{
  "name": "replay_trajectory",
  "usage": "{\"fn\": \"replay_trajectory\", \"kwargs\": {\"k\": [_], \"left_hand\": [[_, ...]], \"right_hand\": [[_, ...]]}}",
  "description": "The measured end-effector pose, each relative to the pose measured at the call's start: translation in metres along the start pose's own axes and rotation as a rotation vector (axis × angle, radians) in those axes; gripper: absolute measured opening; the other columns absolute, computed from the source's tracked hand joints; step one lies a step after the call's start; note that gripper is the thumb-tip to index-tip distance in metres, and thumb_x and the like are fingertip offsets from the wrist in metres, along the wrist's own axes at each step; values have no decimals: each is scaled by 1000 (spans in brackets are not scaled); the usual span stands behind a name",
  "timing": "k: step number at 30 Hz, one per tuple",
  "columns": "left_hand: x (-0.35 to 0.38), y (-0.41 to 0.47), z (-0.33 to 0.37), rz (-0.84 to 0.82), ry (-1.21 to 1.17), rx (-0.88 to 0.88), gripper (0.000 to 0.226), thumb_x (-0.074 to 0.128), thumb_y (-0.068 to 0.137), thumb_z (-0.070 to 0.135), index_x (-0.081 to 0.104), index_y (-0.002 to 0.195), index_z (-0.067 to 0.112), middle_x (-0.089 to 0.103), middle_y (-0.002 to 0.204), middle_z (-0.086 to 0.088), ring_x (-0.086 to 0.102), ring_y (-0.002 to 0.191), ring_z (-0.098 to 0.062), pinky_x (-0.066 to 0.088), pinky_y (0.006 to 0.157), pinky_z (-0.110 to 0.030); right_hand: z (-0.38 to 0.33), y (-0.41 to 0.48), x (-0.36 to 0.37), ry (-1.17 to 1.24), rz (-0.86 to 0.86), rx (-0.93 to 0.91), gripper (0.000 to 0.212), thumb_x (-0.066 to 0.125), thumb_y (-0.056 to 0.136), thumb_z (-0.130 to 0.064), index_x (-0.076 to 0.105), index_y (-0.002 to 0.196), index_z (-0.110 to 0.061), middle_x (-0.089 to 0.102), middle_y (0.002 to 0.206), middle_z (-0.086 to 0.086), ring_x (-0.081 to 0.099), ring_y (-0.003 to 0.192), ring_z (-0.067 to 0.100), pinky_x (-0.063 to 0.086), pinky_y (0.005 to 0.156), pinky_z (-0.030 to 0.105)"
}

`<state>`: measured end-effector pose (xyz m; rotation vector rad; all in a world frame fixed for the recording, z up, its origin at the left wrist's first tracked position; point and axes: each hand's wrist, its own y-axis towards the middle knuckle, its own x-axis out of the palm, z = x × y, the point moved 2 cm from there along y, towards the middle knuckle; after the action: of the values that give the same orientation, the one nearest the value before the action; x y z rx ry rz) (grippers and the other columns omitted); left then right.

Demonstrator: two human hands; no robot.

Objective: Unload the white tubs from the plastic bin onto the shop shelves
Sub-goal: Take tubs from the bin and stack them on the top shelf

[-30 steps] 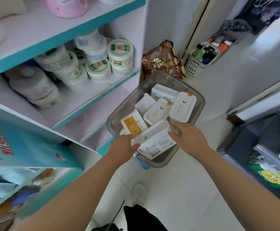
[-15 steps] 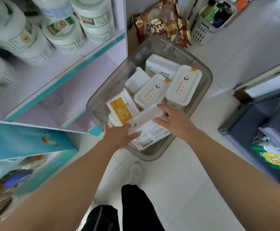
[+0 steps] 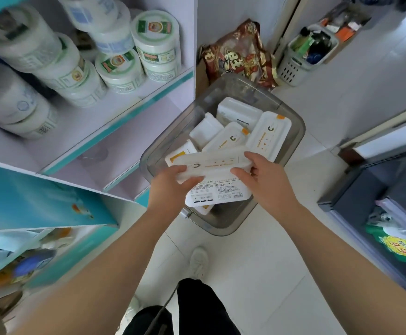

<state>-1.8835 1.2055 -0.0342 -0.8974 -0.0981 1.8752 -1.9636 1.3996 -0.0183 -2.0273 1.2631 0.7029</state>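
A clear grey plastic bin (image 3: 296, 131) stands on the floor beside the shelf unit, holding several flat white tubs with orange marks. I hold one long white tub (image 3: 212, 164) over the bin's near end, tilted on its edge. My left hand (image 3: 170, 183) grips its left end and my right hand (image 3: 267, 176) grips its right end. Just below it lies another tub (image 3: 217, 192), its printed label up. More tubs (image 3: 268, 135) lie further back in the bin.
The white shelves with teal edges (image 3: 148, 102) are at left; round white jars (image 3: 157, 44) fill the upper one, and the shelf below shows bare. A patterned bag (image 3: 240, 54) and a small basket (image 3: 305, 54) sit behind the bin. A dark display case (image 3: 378, 213) is at right.
Both hands closed on the ends of the long tub and raised it off the labelled tub beneath. The camera view dropped lower toward the bin.
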Motion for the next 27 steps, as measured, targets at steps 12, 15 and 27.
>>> {"fn": "replay_trajectory", "kwargs": {"k": [12, 15, 27], "left_hand": [[-220, -124, 9, 422, -115, 126, 25, 81, 68, 41, 70, 88, 30, 72, 78, 14, 64, 64, 7, 50, 60, -15], [-284, -162, -6, 559, -116, 149, 30, 81, 64, 47, 71, 86, 31, 72, 74, 14, 66, 65, 3, 49, 60, -20], [-498, -304, -106, 988, -87, 219, 33, 80, 58, 57, 68, 79, 35, 69, 63, 11, 61, 58, 2, 47, 58, -25]], "right_hand": [[-205, -79, -22, -15, 199, -528, 79, 45, 77, -73, 65, 117, -8, 75, 93, 9, 72, 82, 19, 59, 68, 39], [-265, -105, -8, -43, 289, -707, 67, 49, 79, -66, 70, 106, -7, 75, 78, 5, 71, 69, 18, 58, 58, 35], [-481, -215, 87, 89, 419, -1122, 48, 52, 81, -60, 70, 87, -16, 71, 64, -3, 67, 56, 22, 52, 49, 34]]}}
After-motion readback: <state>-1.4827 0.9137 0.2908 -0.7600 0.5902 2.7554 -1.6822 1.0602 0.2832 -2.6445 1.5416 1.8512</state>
